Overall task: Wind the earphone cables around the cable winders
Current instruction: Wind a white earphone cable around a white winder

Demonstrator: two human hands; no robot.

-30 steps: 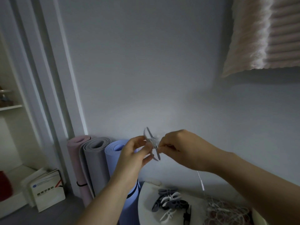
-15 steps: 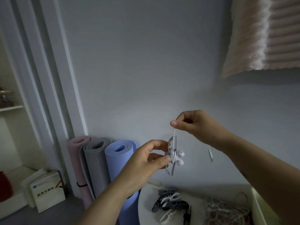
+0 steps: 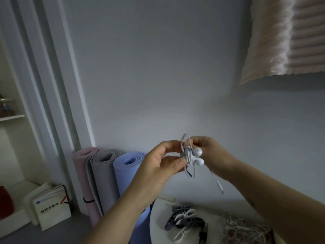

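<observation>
Between my two hands, raised in front of the pale wall [image 3: 158, 67], sits the cable winder [image 3: 185, 154], a light grey piece with a loop sticking up and another hanging down. My left hand [image 3: 158, 166] pinches it from the left, thumb under and fingers curled over the top. My right hand [image 3: 209, 152] is closed too, its fingertips curled on the white earphone cable [image 3: 189, 155] right at the winder's upper end. Several turns of that cable lie around the winder's middle, and the two earbuds [image 3: 198, 152] rest against its right side, just in front of my right palm. A loose length of the cable drops below my right wrist, and the inline remote [image 3: 219, 185] dangles there in the air. Lower down is the white round tabletop [image 3: 158, 219], carrying a pile of spare winders [image 3: 184, 219] in grey, white and black and, to their right, a tangle of white earphones [image 3: 246, 229]. Left of the tabletop three rolled mats stand against the wall: a blue mat [image 3: 128, 173], a grey mat [image 3: 103, 173] and a pink mat [image 3: 82, 173]. Beyond them a white door frame [image 3: 58, 85] rises, with some books [image 3: 52, 206] on the floor and a shelf [image 3: 10, 118] at the far left. A ribbed pinkish blanket [image 3: 290, 36] hangs in the upper right corner.
</observation>
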